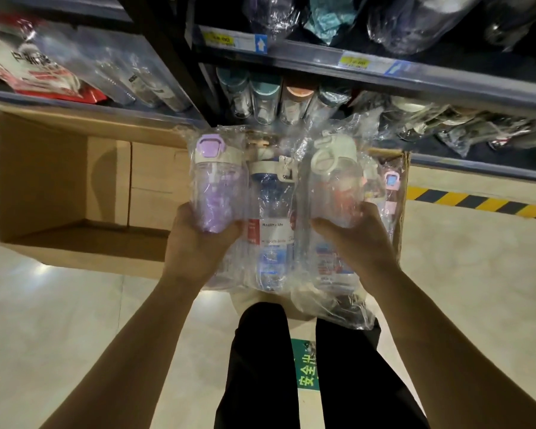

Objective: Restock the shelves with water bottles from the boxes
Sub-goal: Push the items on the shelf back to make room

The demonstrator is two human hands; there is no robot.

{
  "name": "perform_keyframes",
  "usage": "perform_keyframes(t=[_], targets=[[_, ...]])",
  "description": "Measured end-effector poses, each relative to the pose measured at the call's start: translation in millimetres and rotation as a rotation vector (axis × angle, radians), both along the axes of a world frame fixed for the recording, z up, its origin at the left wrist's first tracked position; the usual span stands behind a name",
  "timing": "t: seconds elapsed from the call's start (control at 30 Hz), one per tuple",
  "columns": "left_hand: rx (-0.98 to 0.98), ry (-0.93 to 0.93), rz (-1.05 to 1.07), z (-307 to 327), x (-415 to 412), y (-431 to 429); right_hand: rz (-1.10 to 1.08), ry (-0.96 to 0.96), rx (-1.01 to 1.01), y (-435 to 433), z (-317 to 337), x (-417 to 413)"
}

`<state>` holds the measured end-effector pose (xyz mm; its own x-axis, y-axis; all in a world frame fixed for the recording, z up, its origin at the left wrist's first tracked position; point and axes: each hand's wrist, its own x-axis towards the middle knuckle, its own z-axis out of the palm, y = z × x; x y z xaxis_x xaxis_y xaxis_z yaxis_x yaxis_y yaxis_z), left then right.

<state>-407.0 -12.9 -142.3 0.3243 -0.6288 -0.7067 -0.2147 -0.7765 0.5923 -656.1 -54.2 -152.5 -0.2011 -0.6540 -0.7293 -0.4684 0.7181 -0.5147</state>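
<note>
Shelf edge (384,72) close ahead, left hand (198,246) and right hand (358,243) fingers gripping wrapped bottles (273,209).

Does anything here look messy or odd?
Nothing looks spilled or broken. On the right of the lower shelf, bagged goods lie tumbled, unlike the upright bottles beside them. The blue bottle seems only squeezed between the purple bottle in the left hand and the white-capped bottle in the right hand.
</note>
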Motion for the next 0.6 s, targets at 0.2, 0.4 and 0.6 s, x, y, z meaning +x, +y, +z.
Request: perform_keyframes(t=[0.2, 0.4, 0.6], targets=[[-0.105, 0.017, 0.018, 52, -5, -6, -0.005, -0.109, -0.036, 6, 54, -1], [-0.243, 0.038, -0.033, 141, -12, -7, -0.096, -0.304, -0.172, 14, 146, -5], [-0.404, 0.028, -0.057, 273, -16, 3, -0.050, -0.293, -0.415, 14, 276, -4]])
